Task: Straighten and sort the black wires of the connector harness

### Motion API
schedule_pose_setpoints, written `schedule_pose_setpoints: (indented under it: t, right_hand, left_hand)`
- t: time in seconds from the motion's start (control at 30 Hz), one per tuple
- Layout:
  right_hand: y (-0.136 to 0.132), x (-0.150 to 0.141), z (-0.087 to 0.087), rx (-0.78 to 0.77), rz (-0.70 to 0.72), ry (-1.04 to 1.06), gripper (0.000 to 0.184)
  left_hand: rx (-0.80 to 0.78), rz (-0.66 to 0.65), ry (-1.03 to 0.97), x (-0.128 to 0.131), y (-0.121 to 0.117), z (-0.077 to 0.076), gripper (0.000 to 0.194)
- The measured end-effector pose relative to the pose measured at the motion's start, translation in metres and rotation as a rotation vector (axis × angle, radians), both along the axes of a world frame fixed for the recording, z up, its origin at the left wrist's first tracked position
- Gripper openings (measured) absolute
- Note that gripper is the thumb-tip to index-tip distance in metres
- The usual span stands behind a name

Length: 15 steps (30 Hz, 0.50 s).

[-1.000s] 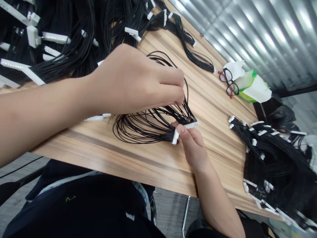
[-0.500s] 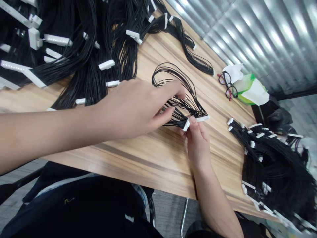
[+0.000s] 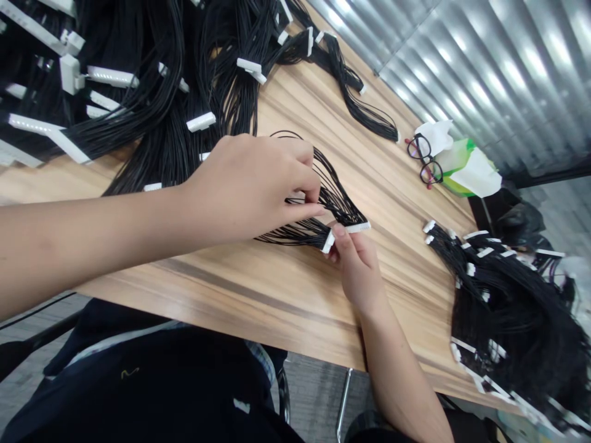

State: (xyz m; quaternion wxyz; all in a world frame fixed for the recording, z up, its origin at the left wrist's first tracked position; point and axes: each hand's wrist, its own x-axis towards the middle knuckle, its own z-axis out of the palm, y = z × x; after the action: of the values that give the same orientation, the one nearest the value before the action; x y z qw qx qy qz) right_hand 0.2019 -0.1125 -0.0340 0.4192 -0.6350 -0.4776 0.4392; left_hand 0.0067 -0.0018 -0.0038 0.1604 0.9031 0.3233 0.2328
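Observation:
A looped harness of thin black wires lies on the wooden table, ending in two white connectors. My right hand pinches both connectors together at the loop's near end. My left hand is closed over the loop, its fingertips pinching the black wires just left of the connectors and covering much of the loop.
A large heap of black harnesses with white connectors fills the table's far left. Another heap sits at the right edge. Black-and-red glasses lie by a white and green tissue pack. A corrugated metal wall runs behind.
My left hand has gone from reaching with spread fingers to a closed pinch on the wires. The loop is gathered tighter, and the connectors have shifted slightly left and toward me.

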Motion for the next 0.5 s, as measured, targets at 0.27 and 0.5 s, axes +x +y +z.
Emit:
schedule_pose_setpoints:
  t: [0.27,0.5]
  right_hand:
    - [-0.004,0.006,0.0,-0.048,0.173,-0.019,0.054]
    - [-0.007,0.01,0.007,-0.054,0.275,-0.005,0.052]
  left_hand:
    - [0.022,-0.098,0.072,0.003,0.006,-0.001,0.026]
    - [0.079,-0.295,-0.011,-0.001,0.018,0.005,0.029]
